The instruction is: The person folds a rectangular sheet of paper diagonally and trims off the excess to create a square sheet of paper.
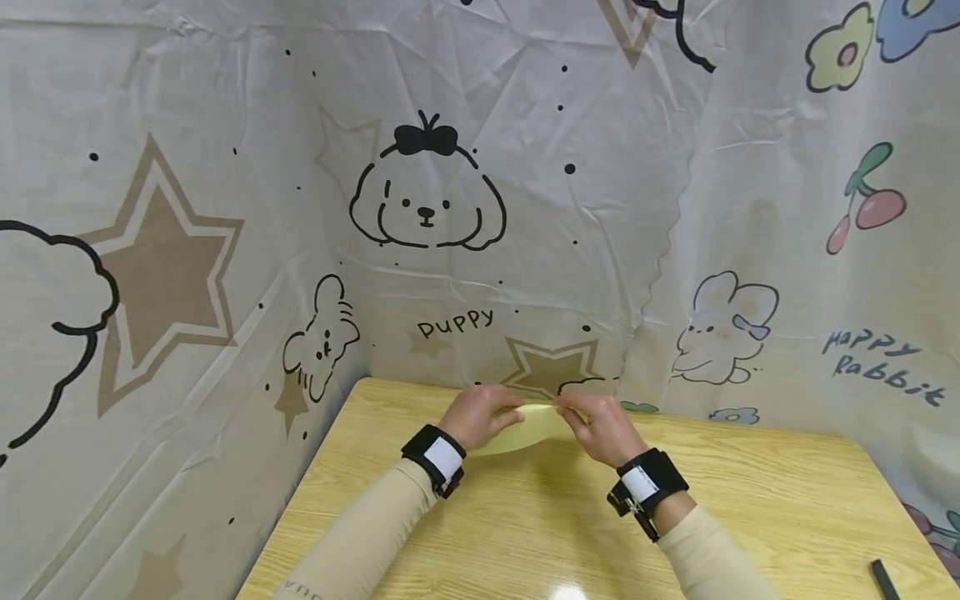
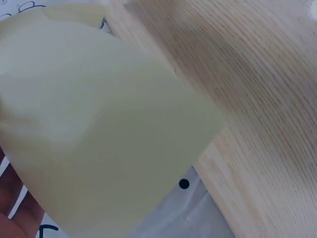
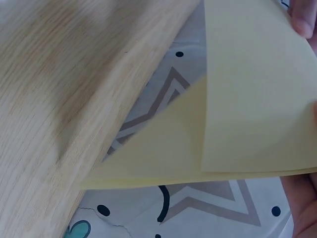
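A pale yellow sheet of paper (image 1: 528, 429) is held up above the far part of the table. My left hand (image 1: 478, 418) grips its left side, thumb in front. My right hand (image 1: 602, 428) pinches the paper's upper right edge. One broad, slightly curved face of the sheet (image 2: 114, 109) fills much of the left wrist view, with part of a hand (image 2: 20, 203) behind it. In the right wrist view the paper (image 3: 257, 99) shows overlapping layers, one flap slanting out behind the front one. Fingertips (image 3: 301, 25) show at its right edge; other fingers are partly hidden behind it.
The light wood table (image 1: 495, 525) meets a printed cloth backdrop (image 1: 480, 275) along its far and left edges. Near the front right corner lies a small dark bar-shaped object (image 1: 883, 578), cut off by the frame. Bands with devices circle both wrists.
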A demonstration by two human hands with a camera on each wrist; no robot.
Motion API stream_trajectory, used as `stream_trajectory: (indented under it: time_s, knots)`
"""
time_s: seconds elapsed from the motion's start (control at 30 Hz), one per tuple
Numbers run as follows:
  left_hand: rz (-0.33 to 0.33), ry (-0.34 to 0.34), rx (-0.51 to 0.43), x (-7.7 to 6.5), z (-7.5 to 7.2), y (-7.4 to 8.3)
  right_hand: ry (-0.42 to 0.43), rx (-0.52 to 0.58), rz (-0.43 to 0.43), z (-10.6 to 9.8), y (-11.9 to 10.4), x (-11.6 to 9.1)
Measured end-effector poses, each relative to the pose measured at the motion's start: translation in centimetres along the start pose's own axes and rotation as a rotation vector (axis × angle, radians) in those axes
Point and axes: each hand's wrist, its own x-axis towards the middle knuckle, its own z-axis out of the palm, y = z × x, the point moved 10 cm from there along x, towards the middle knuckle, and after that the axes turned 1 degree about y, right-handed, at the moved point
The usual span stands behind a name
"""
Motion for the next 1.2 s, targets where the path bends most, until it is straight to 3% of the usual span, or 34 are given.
stream_trajectory:
  time_s: [0.13, 0.27, 0.47, 0.63, 0.77, 0.97, 1.2]
  knots:
    - [0.044, 0.056, 0.042, 0.0, -0.4, 0.5, 0.013, -0.016, -0.034, 0.0, -0.5, -0.2]
    - [0.117, 0.105, 0.188, 0.0, -0.7, 1.4, 0.010, -0.059, -0.045, 0.1, -0.7, -0.4]
    - [0.223, 0.164, 0.433, -0.1, -0.5, 3.2, -0.044, -0.274, -0.131, 1.3, -2.2, 0.1]
    - [0.310, 0.215, 0.558, 0.0, -0.1, 5.2, -0.034, -0.325, -0.187, 2.3, -3.1, 0.5]
    - [0.322, 0.236, 0.557, -0.1, 0.1, 5.7, -0.005, -0.301, -0.163, 2.3, -2.9, 0.3]
    - [0.278, 0.212, 0.445, -0.5, 0.3, 4.7, -0.023, -0.284, -0.152, 2.5, -2.8, -0.1]
    - [0.276, 0.218, 0.431, -0.8, 0.2, 4.4, -0.016, -0.286, -0.160, 2.8, -2.4, -0.5]
